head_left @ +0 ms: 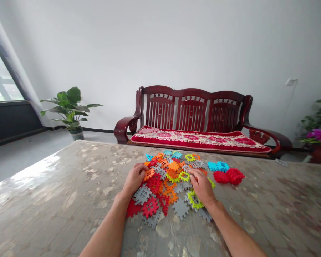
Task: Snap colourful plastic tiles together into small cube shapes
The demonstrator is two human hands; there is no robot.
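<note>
A heap of flat notched building tiles lies in front of me in red, orange, grey, lime green and blue. At its left side my left hand [135, 177] has its fingers closed at the edge of an orange notched tile [149, 174]. My right hand [202, 184] is over the right side of the heap, its fingers curled together beside a lime-green tile [184, 176]. What those fingertips hold, if anything, is hidden. Nearer to me lie a grey tile [181, 208], a red windowed tile [150, 207] and a lime-green frame tile [194, 200].
Right of the heap sit a blue cluster of tiles [218, 166] and a red cluster [230, 176]. A grey piece [281, 162] lies near the far edge of the patterned table [69, 200]. Behind are a wooden bench [192, 110] and a potted plant [73, 110].
</note>
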